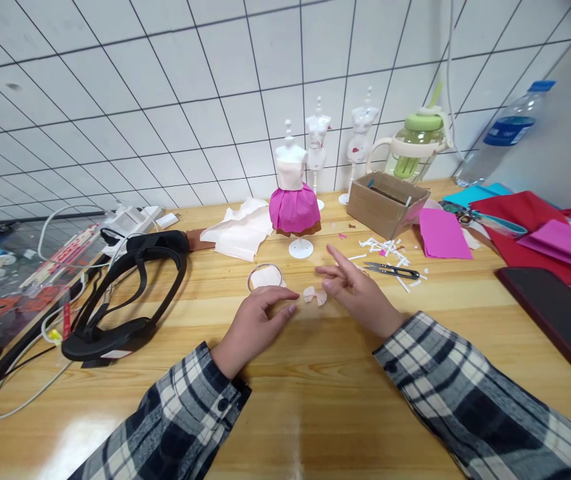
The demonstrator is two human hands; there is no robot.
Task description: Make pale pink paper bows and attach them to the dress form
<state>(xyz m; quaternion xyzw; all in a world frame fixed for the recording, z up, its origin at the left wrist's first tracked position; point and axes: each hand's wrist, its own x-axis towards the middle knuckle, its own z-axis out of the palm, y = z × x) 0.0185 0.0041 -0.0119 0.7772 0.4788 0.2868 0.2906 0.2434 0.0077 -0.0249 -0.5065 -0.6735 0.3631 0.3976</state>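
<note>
A small pale-pink paper bow (314, 296) lies on the wooden table between my hands. My left hand (260, 323) is just left of it, fingers extended and apart, holding nothing. On the other side, my right hand (358, 293) hovers with its fingers spread and nothing in them. Behind my left fingertips lie a thin ring (249, 275) and a pale-pink paper piece (267, 276). Farther back stands a white mini dress form (288, 160) wearing a pale top and a magenta skirt (294, 209) with a brown edge under it.
Thread snips (392, 270) lie among white paper scraps (388, 248). Behind them is a cardboard box (385, 203). Magenta paper (444, 233) and a dark phone (558, 317) sit at right. A black headset (130, 300) rests at left; pale paper (239, 230) lies near the wall.
</note>
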